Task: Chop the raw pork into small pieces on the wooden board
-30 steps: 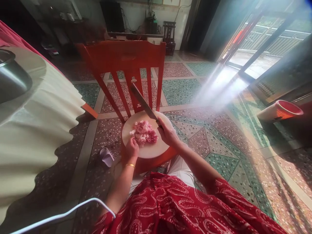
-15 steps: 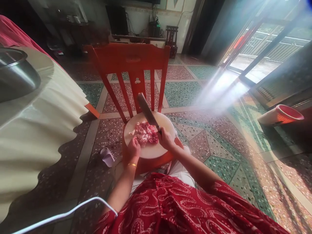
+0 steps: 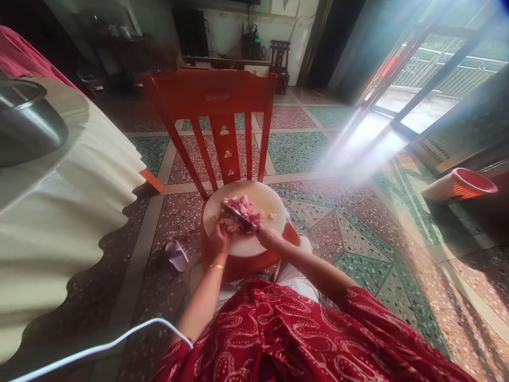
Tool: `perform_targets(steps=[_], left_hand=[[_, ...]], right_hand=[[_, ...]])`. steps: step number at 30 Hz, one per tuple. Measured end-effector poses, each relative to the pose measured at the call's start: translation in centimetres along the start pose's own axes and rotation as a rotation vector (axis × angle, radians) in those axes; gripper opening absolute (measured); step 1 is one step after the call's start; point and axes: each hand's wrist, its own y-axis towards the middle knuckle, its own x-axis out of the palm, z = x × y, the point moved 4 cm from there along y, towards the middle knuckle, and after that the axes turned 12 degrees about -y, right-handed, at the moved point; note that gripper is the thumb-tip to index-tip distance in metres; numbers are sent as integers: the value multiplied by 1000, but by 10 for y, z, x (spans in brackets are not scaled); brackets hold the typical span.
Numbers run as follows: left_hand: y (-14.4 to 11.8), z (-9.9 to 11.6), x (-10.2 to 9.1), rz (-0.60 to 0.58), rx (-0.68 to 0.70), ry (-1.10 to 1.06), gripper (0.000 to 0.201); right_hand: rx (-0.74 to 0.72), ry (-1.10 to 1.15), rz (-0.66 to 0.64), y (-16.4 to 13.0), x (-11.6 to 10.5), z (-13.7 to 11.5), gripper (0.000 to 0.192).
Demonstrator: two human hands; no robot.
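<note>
Pale pink and red chopped meat (image 3: 247,205) lies heaped on a round cutting board (image 3: 258,246), which rests on the seat of a red wooden chair (image 3: 214,95). My right hand (image 3: 271,239) is closed round the handle of a cleaver (image 3: 238,216). Its blade is down in the meat, slanting from the handle to the far left. At the near left edge of the heap, my left hand (image 3: 218,242) has its fingers curled against the meat; the fingertips are partly hidden. One small scrap lies apart on the board's right side.
To the left stands a cloth-covered table (image 3: 91,180) with a metal pot (image 3: 32,124) on it. A lilac slipper (image 3: 177,257) lies on the floor. A bucket (image 3: 457,185) stands at the right, and a white cable (image 3: 103,347) crosses the lower left.
The cleaver has come down from above the board into the meat. The heap has spread, and a scrap now lies to its right. My left hand stays at the near left edge.
</note>
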Motion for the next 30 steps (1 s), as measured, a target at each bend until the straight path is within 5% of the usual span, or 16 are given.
perform_targets(steps=[7, 12, 18, 25, 30], left_hand=[[1, -4, 2, 37, 51, 62, 26], [0, 0, 1, 23, 48, 74, 29], [1, 1, 0, 22, 27, 65, 27], [2, -8, 5, 39, 73, 69, 31], [3, -9, 7, 39, 86, 59, 31]], right_hand=[[43, 57, 273, 0, -27, 9, 35], [65, -7, 2, 8, -1, 17, 46], [67, 59, 254, 2, -28, 16, 38], [55, 74, -24, 20, 17, 21, 54], [-56, 207, -28, 6, 29, 35, 30]])
